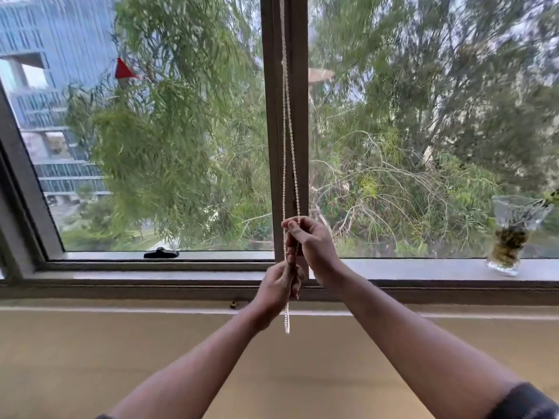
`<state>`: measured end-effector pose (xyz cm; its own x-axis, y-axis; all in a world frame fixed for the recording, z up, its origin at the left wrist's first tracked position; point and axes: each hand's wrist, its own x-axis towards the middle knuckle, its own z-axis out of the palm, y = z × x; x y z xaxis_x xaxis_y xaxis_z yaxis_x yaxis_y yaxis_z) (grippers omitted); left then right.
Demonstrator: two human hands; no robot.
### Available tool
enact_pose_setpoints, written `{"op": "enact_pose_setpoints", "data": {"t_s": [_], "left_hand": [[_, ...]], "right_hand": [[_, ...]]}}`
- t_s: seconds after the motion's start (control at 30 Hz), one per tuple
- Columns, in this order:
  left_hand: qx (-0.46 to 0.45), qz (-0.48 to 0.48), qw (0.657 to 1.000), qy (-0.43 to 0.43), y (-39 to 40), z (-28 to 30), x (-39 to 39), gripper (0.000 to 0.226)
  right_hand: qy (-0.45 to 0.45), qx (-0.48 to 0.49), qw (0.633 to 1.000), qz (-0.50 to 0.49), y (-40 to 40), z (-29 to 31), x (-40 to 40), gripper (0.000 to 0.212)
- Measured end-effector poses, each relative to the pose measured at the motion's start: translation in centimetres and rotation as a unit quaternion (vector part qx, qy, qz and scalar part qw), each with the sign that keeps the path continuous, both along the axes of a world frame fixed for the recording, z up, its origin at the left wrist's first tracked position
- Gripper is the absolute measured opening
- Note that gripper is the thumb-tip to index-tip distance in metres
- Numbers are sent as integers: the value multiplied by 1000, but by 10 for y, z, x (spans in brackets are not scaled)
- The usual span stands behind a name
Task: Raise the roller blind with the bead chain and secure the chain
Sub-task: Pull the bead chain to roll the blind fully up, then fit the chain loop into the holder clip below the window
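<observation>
Because each strand needs its own pull, bead chain [291, 140] against the mullion [298, 116]: right hand [311, 240] pinches above, left hand [279, 284] pinches below.

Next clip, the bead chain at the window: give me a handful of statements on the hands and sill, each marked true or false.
1. Both hands hold the bead chain. True.
2. The right hand has its grip above the left hand. True.
3. The glass vase lies tipped over. False: it stands upright on the sill, at the right.
4. The chain's loop ends above both hands. False: it hangs below the left hand.
</observation>
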<state>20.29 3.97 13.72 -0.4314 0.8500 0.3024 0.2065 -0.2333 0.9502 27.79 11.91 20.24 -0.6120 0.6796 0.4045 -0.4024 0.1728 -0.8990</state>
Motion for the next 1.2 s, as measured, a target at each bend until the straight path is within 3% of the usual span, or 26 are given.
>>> {"op": "enact_pose_setpoints", "data": {"t_s": [0.3, 0.5, 0.77, 1.0, 1.2], "left_hand": [[-33, 66, 995, -67, 4, -57, 4, 46], [-67, 54, 993, -82, 5, -94, -20, 46], [-113, 53, 989, -77, 30, -144, -78, 48], [-141, 31, 984, -100, 57, -163, -116, 43], [-127, 35, 990, -52, 65, -167, -146, 41]], "right_hand": [[-69, -66, 994, 43, 16, -71, -8, 19], [-99, -106, 988, 61, 20, -111, -22, 20], [-118, -156, 978, 69, 37, -153, -63, 65], [-138, -176, 975, -12, 57, -179, -102, 33], [-142, -186, 968, -87, 72, -199, -132, 17]]}}
